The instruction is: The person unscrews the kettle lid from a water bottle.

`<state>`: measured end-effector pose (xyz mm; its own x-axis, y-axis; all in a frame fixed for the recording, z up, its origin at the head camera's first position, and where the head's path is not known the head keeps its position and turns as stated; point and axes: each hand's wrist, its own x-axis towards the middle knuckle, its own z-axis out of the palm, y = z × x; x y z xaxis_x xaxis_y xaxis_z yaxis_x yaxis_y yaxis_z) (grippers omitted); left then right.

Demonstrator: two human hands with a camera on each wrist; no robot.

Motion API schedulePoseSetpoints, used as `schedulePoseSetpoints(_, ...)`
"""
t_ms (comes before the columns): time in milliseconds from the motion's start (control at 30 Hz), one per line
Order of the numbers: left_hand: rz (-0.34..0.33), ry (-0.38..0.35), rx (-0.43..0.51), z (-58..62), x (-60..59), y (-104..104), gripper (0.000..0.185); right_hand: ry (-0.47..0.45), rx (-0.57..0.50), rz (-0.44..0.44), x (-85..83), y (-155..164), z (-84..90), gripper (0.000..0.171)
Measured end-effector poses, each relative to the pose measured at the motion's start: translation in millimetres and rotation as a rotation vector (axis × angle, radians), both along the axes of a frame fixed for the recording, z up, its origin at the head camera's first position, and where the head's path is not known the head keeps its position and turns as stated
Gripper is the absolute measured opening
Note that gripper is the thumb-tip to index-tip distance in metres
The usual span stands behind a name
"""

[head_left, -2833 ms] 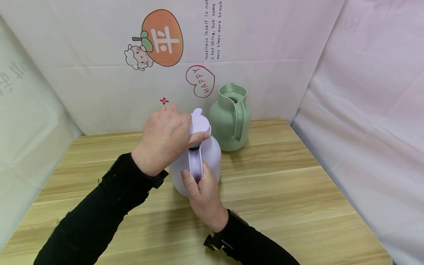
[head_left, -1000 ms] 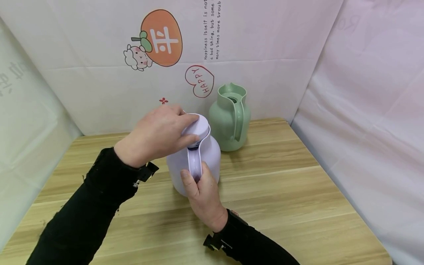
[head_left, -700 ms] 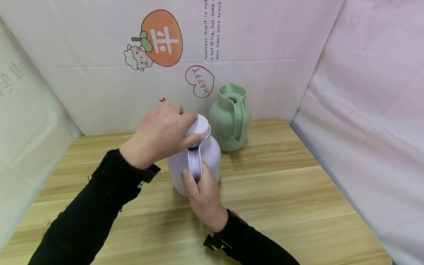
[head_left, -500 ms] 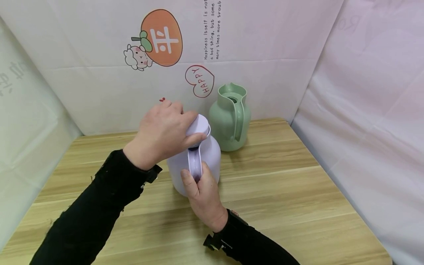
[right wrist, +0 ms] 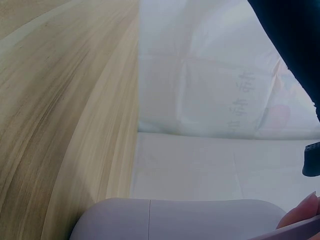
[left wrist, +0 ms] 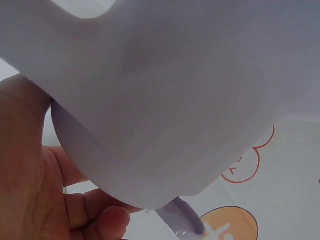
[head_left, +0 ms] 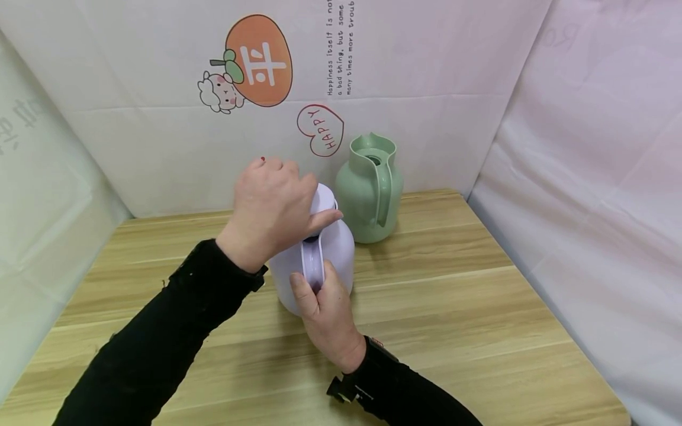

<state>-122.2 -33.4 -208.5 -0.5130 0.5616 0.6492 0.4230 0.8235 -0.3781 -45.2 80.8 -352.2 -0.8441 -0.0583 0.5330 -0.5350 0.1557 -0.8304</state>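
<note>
Right hand [head_left: 326,316] sat nearest the viewer, fingers curled round the handle [head_left: 313,266] of the lavender jug [head_left: 338,248], thumb laid along the handle's left edge. Jug stood upright on the wooden table [head_left: 453,307], near its middle. Left hand [head_left: 272,210], at 11 o'clock from the right hand, covered the jug's lid [head_left: 326,198], fingers wrapped over the top and thumb pressed at the lid's near rim. Left wrist view showed only the pale jug wall close up with thumb and palm against it. Green jug [head_left: 369,189] stood at 1 o'clock from the lavender one, close but apart, handle facing the viewer. Farthest back, the white backdrop carried an orange sticker [head_left: 259,59] and a HAPPY heart [head_left: 321,130].
</note>
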Motion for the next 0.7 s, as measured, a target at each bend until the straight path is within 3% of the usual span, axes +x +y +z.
schedulePoseSetpoints(300, 0.008, 0.056, 0.036, -2.5, -0.3, 2.6, 0.074, 0.019, 0.0, -0.01, -0.3, -0.3, -0.3, 0.029)
schedulePoseSetpoints(433, -0.001, 0.025, 0.055, -2.0, 1.3, 0.1, 0.075, 0.017, 0.0, -0.003, -0.3, 0.2, -0.7, 0.028)
schedulePoseSetpoints(500, 0.001, -0.032, 0.052, 0.0, 2.6, -2.6, 0.075, 0.017, 0.0, 0.002, -0.2, 0.4, -0.9, 0.028)
schedulePoseSetpoints(567, 0.004, -0.137, 0.049, 4.2, 3.9, -5.9, 0.073, 0.014, -0.001, 0.008, 0.0, 0.6, -1.1, 0.027)
schedulePoseSetpoints(700, -0.025, -0.431, 0.023, 17.4, 1.2, -13.2, 0.07, 0.009, -0.004, 0.014, 0.3, 0.8, -0.5, 0.025)
